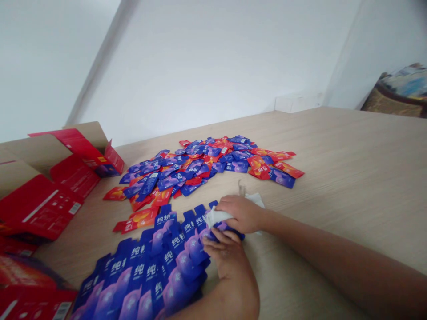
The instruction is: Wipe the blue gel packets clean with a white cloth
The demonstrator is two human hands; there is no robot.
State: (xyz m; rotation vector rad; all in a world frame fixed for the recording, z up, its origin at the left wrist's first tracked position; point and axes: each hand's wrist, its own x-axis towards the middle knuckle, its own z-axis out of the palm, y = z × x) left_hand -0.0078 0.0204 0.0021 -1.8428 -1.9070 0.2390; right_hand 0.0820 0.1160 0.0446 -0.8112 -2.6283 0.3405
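Note:
Rows of overlapping purple-blue sachets [136,271] with white lettering lie spread on the near part of the table. My left hand [227,251] rests palm-down at their right end, fingers stretched over the sachets there. Just beyond it, my right hand [242,213] is closed around a crumpled white tissue [216,217], which touches the top sachets at this end. More white material [256,200] shows behind the right hand; whether it is the same piece I cannot tell. The right fingertips are partly hidden.
Farther back on the wooden table [333,178] lies a loose heap of mixed purple and red-orange sachets [196,162]. Open red cardboard boxes [43,209] stand along the left side. A white wall rises behind, and a patterned chair [388,100] sits at the far right.

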